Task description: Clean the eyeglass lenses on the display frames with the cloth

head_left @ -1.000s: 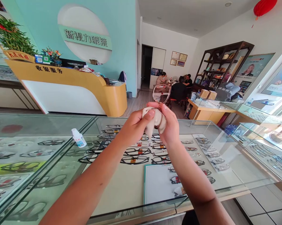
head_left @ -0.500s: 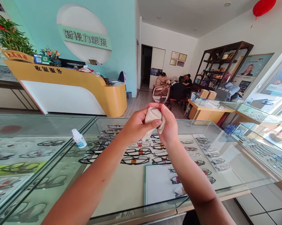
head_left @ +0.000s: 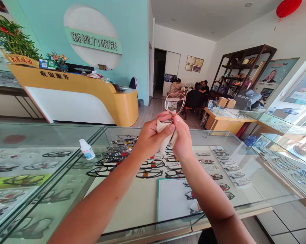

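Above the glass display counter, both hands meet at a pair of glasses [head_left: 166,104] with a thin rose-gold rim; one lens stands up over the fingers, the rest is hidden. My left hand [head_left: 156,135] is closed on a cream cleaning cloth [head_left: 165,144], its thumb pressing the cloth near the lower part of the glasses. My right hand [head_left: 182,137] is closed too, fingertips pinching the frame just under the visible lens, with part of the cloth against its palm. A small white spray bottle [head_left: 87,149] with a blue label stands upright on the glass to the left.
Under the glass top lie rows of eyeglasses [head_left: 150,173] and a white display board [head_left: 168,200]. Ahead left is a yellow cashier desk [head_left: 125,108]. Several people [head_left: 195,96] sit round a table at the back. Another glass counter [head_left: 219,126] is at right.
The visible lens has tilted and risen slightly between the hands. My left thumb and the cloth have shifted a little. The bottle stays where it was.
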`<state>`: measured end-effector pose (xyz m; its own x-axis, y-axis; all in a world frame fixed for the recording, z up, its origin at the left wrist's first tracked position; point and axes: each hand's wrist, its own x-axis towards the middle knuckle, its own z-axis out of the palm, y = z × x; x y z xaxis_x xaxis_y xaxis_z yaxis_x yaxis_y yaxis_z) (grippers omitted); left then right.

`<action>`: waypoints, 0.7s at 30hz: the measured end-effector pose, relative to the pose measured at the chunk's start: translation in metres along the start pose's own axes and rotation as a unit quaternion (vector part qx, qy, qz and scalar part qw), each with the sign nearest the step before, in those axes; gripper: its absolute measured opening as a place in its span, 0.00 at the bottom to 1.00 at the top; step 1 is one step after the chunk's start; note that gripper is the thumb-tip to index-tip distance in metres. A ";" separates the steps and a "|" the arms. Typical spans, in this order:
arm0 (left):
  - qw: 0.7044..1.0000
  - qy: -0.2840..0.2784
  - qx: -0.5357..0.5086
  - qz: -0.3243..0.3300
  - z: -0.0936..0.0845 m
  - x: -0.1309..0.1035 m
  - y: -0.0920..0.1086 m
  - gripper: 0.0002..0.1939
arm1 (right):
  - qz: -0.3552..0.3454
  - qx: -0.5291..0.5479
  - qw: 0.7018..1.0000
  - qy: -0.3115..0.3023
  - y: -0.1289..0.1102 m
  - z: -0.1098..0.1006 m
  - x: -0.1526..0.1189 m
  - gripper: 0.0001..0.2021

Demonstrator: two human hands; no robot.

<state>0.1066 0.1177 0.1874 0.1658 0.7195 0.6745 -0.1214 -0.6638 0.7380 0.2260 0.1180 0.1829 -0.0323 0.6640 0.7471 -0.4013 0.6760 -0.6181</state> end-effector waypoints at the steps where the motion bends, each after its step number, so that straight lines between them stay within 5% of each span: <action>1: 1.000 0.007 0.003 0.006 0.001 -0.001 0.000 0.21 | -0.001 -0.006 1.000 -0.003 -0.001 0.000 0.000 0.19; 9: 0.999 0.041 0.028 0.007 0.004 -0.004 -0.001 0.26 | -0.009 -0.032 0.999 -0.016 -0.005 0.002 0.001 0.21; 21: 0.998 0.010 0.052 -0.021 0.001 -0.005 0.007 0.28 | 0.021 -0.001 1.000 -0.006 -0.007 0.000 0.001 0.18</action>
<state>0.1060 0.1089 0.1891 0.1497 0.7503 0.6439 -0.0118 -0.6498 0.7600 0.2288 0.1144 0.1882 -0.0605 0.6873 0.7239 -0.3971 0.6488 -0.6492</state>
